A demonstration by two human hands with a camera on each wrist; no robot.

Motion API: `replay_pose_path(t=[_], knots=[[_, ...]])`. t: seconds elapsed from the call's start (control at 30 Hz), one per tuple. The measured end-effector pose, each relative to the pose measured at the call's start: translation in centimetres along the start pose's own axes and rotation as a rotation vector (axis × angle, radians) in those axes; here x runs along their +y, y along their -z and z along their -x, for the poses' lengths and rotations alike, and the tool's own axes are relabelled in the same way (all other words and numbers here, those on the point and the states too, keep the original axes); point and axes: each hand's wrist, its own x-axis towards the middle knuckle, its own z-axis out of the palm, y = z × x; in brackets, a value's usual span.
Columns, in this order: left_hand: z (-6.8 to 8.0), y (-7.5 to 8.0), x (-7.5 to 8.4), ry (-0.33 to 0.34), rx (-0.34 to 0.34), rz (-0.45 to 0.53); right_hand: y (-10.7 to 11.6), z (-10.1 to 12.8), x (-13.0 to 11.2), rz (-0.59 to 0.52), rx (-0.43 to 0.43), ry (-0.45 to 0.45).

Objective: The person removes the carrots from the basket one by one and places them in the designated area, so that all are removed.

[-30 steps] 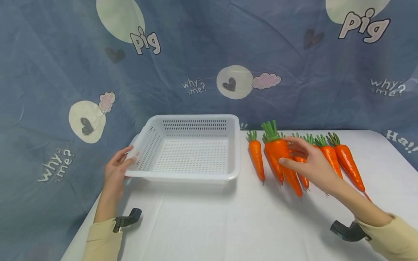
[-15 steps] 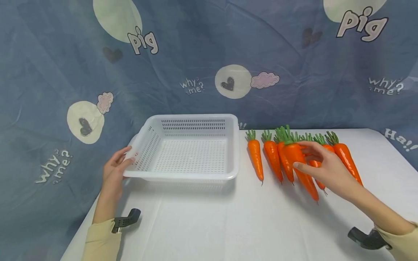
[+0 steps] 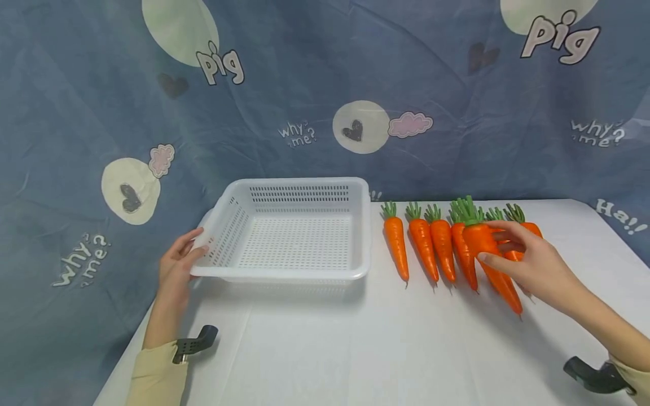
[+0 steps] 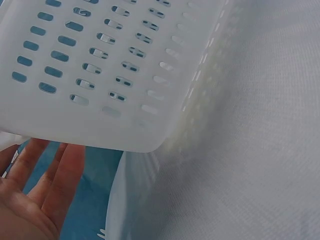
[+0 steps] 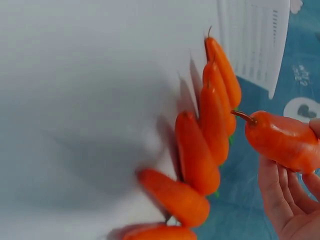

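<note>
The right hand hides two carrots while pinching a lifted carrot; the left hand, fingers spread, steadies the basket.

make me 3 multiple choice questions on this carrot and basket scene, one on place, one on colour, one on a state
1. Where is the white basket relative to the row of carrots?
A. on the left-hand side of them
B. on top of them
C. behind them, against the backdrop

2. What colour are the carrot tops?
A. purple
B. green
C. yellow

3. What is the state of the carrot at the right hand?
A. lying inside the basket
B. held in the hand above the tabletop
C. broken in two

Answers:
1. A, the head view shows the basket at the left hand, with the carrots on the other side.
2. B, green tufts cap each orange body.
3. B, fingers and thumb pinch it, raised over the row.
</note>
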Motion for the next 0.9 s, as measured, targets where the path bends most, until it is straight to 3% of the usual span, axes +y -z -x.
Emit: replay_pose_path(t=[0.33, 0.9], knots=[[-0.1, 0.0, -0.4, -0.022, 0.022, -0.060, 1.9, 0.5, 1.9, 0.081, 0.034, -0.043], [-0.1, 0.2, -0.2, -0.006, -0.003, -0.013, 4.8, 0.9, 5.8, 0.235, 0.085, -0.140]])
